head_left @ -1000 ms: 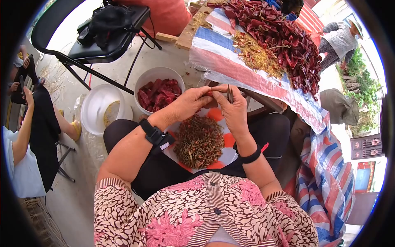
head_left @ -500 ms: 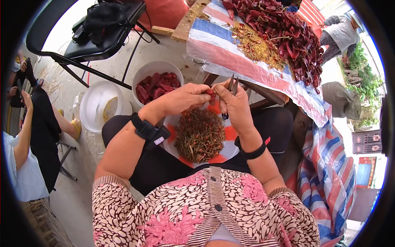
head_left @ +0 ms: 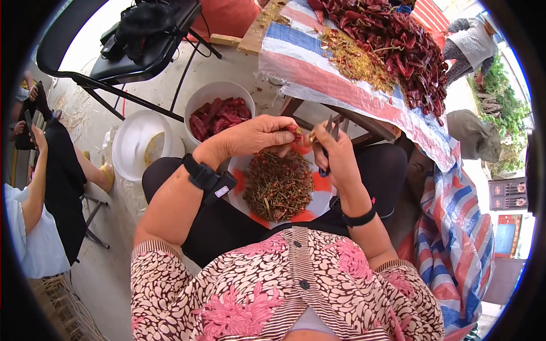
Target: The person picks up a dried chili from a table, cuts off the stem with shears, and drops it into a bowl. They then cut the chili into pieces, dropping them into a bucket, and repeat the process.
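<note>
My left hand [head_left: 264,136] is closed on a dried red chili pepper [head_left: 295,131], gripping it between thumb and fingers with its open-looking top end facing right. Just right of it, my right hand [head_left: 340,154] is wrapped round a pair of scissors [head_left: 334,128], blades pointing up and dark handle below. A small pale stem-like bit [head_left: 310,137] shows at the right fingertips. Below both hands, a white and orange basin [head_left: 323,183] rests between my legs, with a heap of chili stems and scraps [head_left: 278,190] in it.
A white bucket [head_left: 192,105] of red chilies stands ahead-left, beside another white bucket [head_left: 122,150] with yellowish residue. A striped sheet [head_left: 307,68] on a table bears chilies and seeds. A folding chair [head_left: 128,68] stands at upper left; people are at left and far right.
My right hand has drawn away to the right with the scissors, opening a gap from the pepper. The pepper's top end now shows. My left hand stays nearly in place.
</note>
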{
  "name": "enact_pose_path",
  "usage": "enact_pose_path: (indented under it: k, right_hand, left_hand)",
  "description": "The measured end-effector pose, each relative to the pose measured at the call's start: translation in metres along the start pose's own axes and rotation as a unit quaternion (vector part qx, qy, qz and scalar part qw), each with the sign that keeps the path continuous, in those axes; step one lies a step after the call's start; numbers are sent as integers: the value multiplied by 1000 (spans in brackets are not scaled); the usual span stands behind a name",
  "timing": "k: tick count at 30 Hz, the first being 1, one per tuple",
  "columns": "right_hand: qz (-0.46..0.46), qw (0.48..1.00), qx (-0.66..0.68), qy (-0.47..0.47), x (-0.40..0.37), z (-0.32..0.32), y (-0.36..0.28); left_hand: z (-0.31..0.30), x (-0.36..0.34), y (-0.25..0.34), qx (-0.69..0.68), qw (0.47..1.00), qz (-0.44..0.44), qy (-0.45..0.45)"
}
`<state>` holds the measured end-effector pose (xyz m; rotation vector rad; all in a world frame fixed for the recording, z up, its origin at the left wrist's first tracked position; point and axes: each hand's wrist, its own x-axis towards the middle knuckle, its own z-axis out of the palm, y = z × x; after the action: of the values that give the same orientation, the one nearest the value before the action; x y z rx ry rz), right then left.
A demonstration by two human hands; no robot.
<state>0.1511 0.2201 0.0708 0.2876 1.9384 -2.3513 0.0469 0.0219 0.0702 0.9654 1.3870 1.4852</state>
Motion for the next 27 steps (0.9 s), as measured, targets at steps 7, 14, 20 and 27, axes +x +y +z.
enact_pose_path:
  k: [7,14,20,27]
  right_hand:
    - [-38,852,-523,4,-27,-16,20]
    - [-130,910,-392,36,-32,8,-38]
    - [-178,870,-460,27,-27,14,-39]
    - [-182,845,-502,36,-26,18,-39]
  left_hand:
    - [1,-2,-7,-3,998,21,58]
    - [2,-1,-7,-78,992,32,97]
    - [4,-3,-4,-64,992,34,99]
    - [3,-2,-8,-52,993,43,99]
